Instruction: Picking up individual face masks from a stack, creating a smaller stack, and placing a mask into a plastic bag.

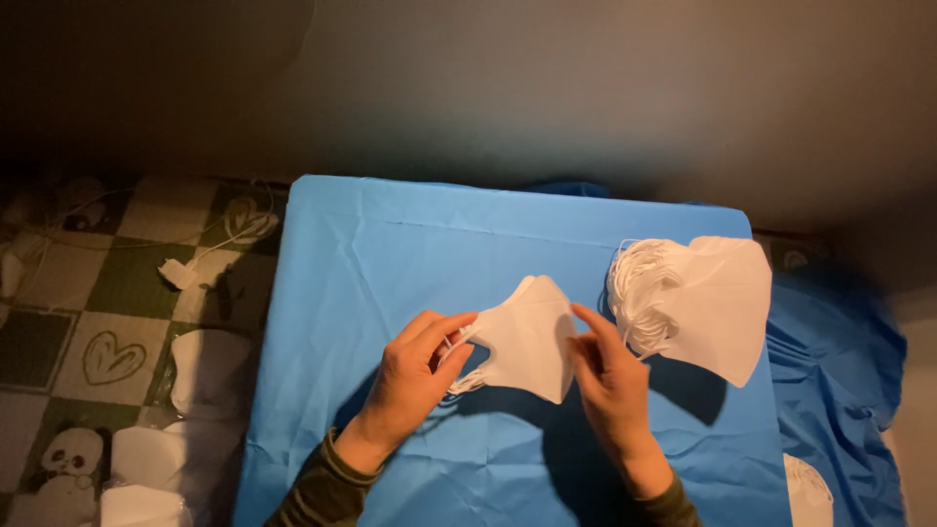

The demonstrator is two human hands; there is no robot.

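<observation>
Both hands on one folded white face mask (527,337), held just above the blue cloth (390,254) between them. Left hand (415,376) fingers curled, pinching the mask's ear-loop end. Right hand (610,385) partly open, thumb and forefinger gripping the mask's right edge. Stack of white masks (698,303) lies just beyond the right hand. Left of the left hand: checkered heart-print blanket (98,322) with bagged masks (205,371).
</observation>
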